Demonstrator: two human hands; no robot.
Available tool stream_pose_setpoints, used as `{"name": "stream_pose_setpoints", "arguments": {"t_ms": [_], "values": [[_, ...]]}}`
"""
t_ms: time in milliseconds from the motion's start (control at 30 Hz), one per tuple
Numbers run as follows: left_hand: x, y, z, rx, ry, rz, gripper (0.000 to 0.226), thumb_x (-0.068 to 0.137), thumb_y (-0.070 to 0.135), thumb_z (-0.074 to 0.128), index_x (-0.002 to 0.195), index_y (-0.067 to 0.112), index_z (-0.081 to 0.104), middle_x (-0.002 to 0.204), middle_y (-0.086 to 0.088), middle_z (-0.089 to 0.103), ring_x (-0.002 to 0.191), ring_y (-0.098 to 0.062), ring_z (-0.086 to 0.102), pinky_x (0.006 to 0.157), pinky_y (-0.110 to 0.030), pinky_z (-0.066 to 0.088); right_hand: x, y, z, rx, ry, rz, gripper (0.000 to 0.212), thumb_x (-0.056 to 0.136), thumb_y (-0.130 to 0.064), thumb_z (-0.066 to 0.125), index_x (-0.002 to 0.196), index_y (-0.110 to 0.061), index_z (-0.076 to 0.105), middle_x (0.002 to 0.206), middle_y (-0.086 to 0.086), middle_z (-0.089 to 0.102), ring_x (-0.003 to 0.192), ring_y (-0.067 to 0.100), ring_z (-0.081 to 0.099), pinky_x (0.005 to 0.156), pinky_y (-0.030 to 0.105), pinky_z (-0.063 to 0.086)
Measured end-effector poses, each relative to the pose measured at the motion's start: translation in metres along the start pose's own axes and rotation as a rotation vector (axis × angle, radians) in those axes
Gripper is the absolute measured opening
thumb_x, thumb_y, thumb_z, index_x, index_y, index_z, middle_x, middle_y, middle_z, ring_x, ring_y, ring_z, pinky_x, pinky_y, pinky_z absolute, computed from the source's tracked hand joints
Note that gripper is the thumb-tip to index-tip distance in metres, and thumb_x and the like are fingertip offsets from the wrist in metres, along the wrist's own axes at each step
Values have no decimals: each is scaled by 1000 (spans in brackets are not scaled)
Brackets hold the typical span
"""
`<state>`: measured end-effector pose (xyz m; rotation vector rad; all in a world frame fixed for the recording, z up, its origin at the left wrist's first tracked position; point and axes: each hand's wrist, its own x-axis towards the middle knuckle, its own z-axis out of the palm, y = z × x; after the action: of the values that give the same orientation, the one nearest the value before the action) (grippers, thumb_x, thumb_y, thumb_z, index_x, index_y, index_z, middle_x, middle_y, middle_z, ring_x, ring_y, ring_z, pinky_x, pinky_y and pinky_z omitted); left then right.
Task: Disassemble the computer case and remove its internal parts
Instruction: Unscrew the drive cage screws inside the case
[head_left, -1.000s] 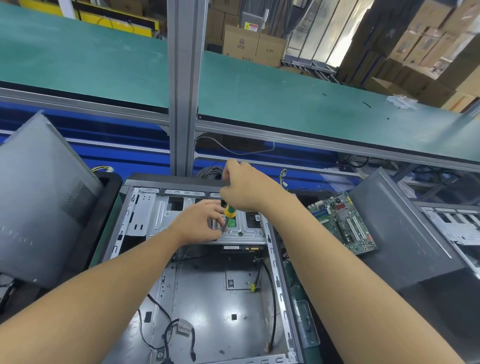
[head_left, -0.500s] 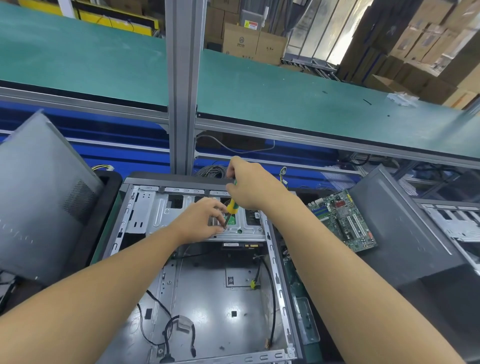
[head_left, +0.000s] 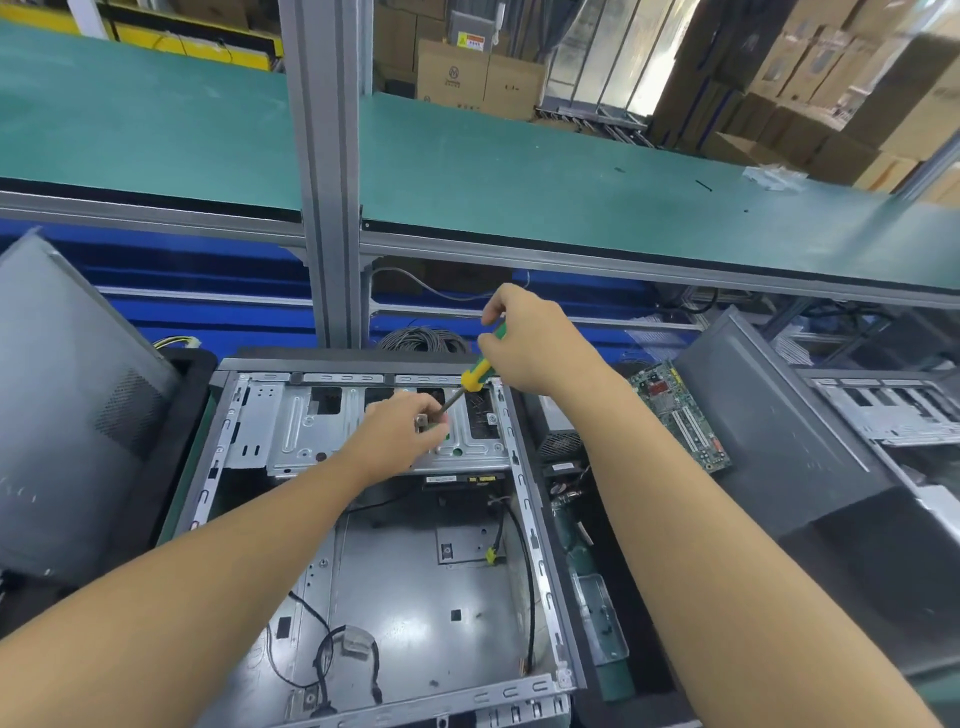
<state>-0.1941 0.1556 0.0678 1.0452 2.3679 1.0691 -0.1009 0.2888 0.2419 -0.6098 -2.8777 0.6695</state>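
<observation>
Compared with half a second ago, the right hand (head_left: 540, 345) has risen and drawn back toward the far edge of the computer case (head_left: 525, 499). The screwdriver (head_left: 477, 375) was close to upright with its handle mostly covered. It now slants down and to the left, with much of its green-and-yellow handle exposed below the fingers. This suggests that a fastener on the drive cage (head_left: 291, 436) has been released or is being lifted out. The cage itself is not yet removed.

The right hand is curled around the upper end of the screwdriver handle. The left hand (head_left: 402, 434) rests on the drive cage directly under the screwdriver tip. Its fingers are curled, and thumb and forefinger appear to pinch a small metal piece (head_left: 421, 420). Whether this is a screw or a tab cannot be determined.

The case lies open beneath both forearms. A removed motherboard (head_left: 680, 415) lies just to the right of the right forearm.
</observation>
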Motion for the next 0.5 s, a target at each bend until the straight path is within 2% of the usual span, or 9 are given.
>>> {"name": "stream_pose_setpoints", "arguments": {"t_ms": [67,133,200,300,400,467,500], "values": [[5,8,4,-92,33,-49,6,90,30,67,84,30,66,81,12,67,64,-5,55,68,-27,48,-6,14,-8,38,31,68,9,97,-16,55,106,-15,54,97,2,56,69,20,59,65,40,53],[12,20,9,-162,80,-48,9,88,25,71,81,27,66,74,9,69,56,-1,56,58,-20,47,-14,32,-16,102,82,150,5,98,-16,56,102,-15,54,96,3,59,78,28,69,72,45,58],[20,38,18,-192,86,-34,11,87,22,73,80,26,67,75,7,70,59,2,58,60,-18,46,-22,50,-26,134,138,216,5,98,-17,56,96,-13,52,95,7,61,84,34,72,72,46,59],[30,67,43,-261,37,-47,9,87,18,73,81,20,67,74,4,70,67,-9,64,66,-25,51,-33,77,-45,137,196,274,5,96,-15,57,96,-11,54,92,8,63,84,35,72,69,46,58],[35,97,75,-245,-7,-37,8,85,19,73,80,20,66,74,6,67,67,-7,61,60,-18,45,-42,108,-62,119,257,344,4,94,-13,56,96,-10,55,89,5,60,86,34,70,70,46,58],[34,119,99,-216,-94,19,8,83,19,72,79,22,66,76,6,68,72,-9,62,63,-18,47,-47,129,-68,50,281,377,8,93,-12,56,99,-7,57,84,1,55,86,31,65,70,39,52],[33,130,112,-174,-179,60,8,82,20,72,79,23,66,78,7,68,76,-12,64,70,-22,51,-49,139,-69,9,278,390,10,92,-11,57,101,-5,58,84,0,54,86,29,60,70,36,48]]}}
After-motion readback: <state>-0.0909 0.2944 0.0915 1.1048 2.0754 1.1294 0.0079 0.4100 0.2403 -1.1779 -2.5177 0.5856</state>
